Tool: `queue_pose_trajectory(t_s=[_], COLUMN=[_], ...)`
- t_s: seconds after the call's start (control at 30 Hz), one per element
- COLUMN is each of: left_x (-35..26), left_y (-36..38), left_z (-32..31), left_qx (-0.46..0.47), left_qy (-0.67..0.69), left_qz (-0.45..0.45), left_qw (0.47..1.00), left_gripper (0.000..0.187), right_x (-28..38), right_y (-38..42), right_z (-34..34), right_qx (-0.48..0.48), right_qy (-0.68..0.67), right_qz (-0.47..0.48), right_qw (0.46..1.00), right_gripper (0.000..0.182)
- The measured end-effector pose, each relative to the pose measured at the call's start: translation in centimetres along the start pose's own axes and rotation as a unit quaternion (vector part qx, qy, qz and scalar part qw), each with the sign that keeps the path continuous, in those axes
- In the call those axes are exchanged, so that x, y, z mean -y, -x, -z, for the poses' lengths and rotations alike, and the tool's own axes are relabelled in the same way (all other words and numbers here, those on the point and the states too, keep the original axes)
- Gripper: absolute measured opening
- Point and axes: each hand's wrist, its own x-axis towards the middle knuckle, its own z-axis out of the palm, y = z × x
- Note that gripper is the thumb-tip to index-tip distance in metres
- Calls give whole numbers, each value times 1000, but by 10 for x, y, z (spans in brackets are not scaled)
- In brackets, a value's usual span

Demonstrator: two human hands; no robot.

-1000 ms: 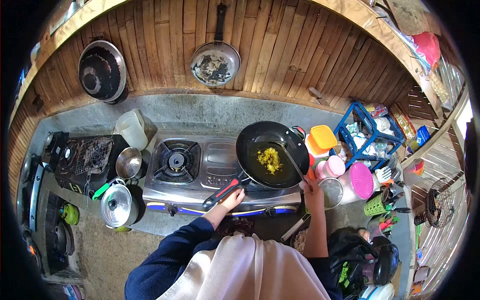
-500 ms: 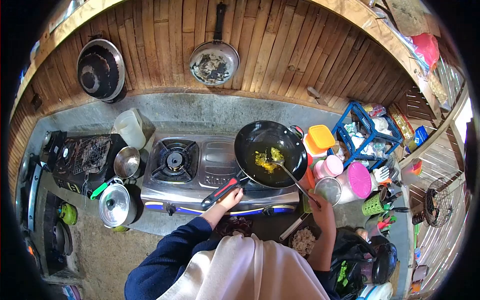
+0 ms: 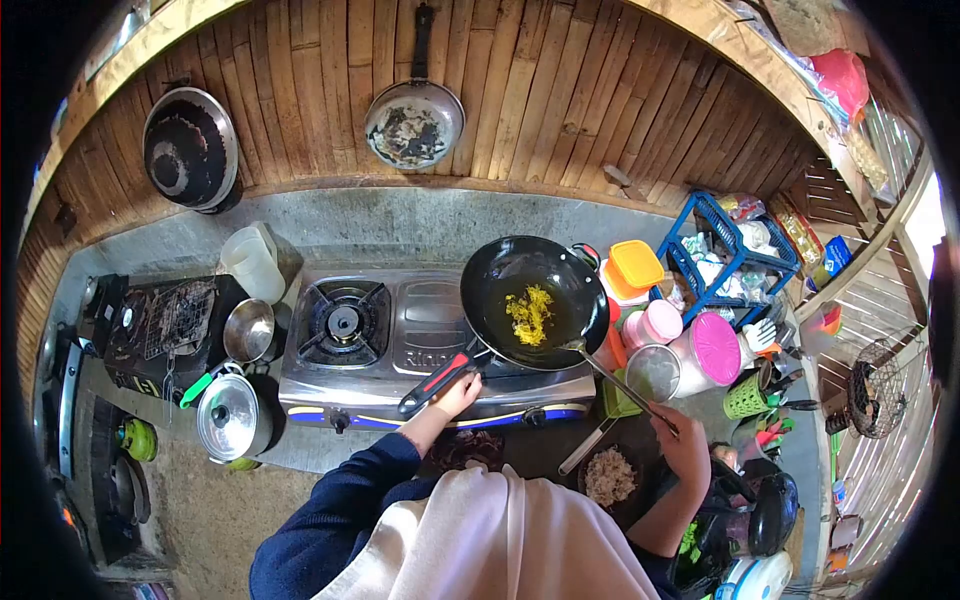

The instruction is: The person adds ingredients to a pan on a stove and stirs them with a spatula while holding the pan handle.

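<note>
A black wok (image 3: 533, 300) with yellow food (image 3: 529, 313) in it sits on the right burner of a steel two-burner gas stove (image 3: 400, 345). My left hand (image 3: 457, 394) grips the wok's red-and-black handle (image 3: 437, 380). My right hand (image 3: 683, 444) holds a long metal spatula (image 3: 617, 377) by its end, low and to the right of the stove. The spatula's blade rests at the wok's near right rim, clear of the food.
A bowl of brownish food (image 3: 610, 477) sits below the stove's front edge. Plastic containers (image 3: 641, 270), a pink-lidded jar (image 3: 716, 354) and a blue rack (image 3: 727, 258) crowd the right. A lidded pot (image 3: 233, 417), a steel bowl (image 3: 250, 331) and a white jug (image 3: 251, 263) stand left. Pans hang on the bamboo wall.
My right hand has drawn back down and to the right, pulling the spatula out of the food to the wok's rim. The yellow food has gathered again. My left hand stays on the handle.
</note>
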Motion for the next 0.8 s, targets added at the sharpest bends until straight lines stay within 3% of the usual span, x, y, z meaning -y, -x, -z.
queue_pose_trajectory(t_s=[0.2,0.37,0.6,0.8], left_x=[4,3,-5,7], left_y=[0,1,1,-1], left_z=[-2,-3,2,-5], left_qx=[4,-21,-7,-3], left_qy=[-13,-19,-6,-21], left_qz=[0,-4,11,-14], left_qw=[1000,1000,1000,1000], left_gripper=[36,36,37,35], right_x=[6,1,-4,-9], right_y=[-5,-21,-57,-76], right_z=[-22,-60,-103,-128], right_qx=[17,-11,-21,-62], right_qy=[35,-45,-22,-105], right_qz=[-5,49,34,52], right_qw=[999,998,999,991], right_gripper=[26,23,24,23])
